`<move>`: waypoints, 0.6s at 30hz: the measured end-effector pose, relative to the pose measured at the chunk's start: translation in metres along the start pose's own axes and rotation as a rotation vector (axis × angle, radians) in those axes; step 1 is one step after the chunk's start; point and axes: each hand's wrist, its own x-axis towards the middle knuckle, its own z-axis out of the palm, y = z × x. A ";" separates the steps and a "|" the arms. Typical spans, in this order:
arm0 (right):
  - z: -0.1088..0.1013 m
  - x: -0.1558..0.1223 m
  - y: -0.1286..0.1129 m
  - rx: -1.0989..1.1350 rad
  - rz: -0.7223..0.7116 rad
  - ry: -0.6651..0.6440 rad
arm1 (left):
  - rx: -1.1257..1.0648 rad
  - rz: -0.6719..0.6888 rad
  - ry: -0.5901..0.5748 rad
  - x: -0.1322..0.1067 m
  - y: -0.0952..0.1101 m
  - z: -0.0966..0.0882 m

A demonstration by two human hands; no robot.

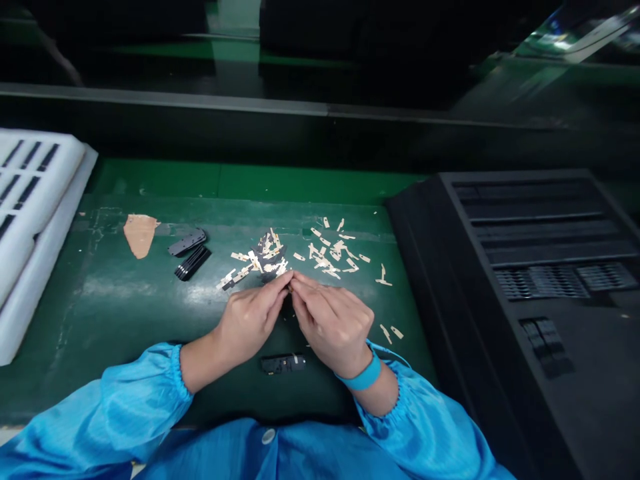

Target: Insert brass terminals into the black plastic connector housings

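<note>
My left hand (253,311) and my right hand (333,320) meet at the fingertips over the middle of the green table. Both are closed in a pinch around something tiny that the fingers mostly hide. Just beyond them lies a pile of small cream and dark strips (270,252). To its right, more cream strips (333,253) are scattered. A black plastic part (283,363) with small details on its face rests between my wrists, close to my body. Further left, a black oblong part (187,242) lies beside a stack of black slim parts (193,263).
White foam trays (43,200) with dark slots stand at the left edge. A torn brown piece (141,235) lies at back left. On the right, a large black tray (445,280) holds rows of dark parts. A dark ledge (300,107) runs along the back.
</note>
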 end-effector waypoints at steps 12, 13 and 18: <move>0.001 0.003 0.008 0.304 0.378 -0.107 | -0.850 -0.570 -0.077 0.016 0.004 -0.003; 0.002 0.004 0.008 0.343 0.396 -0.111 | -0.865 -0.589 -0.062 0.018 0.003 -0.004; 0.003 0.006 0.006 0.420 0.411 -0.063 | -0.808 -0.655 0.006 0.023 0.002 -0.008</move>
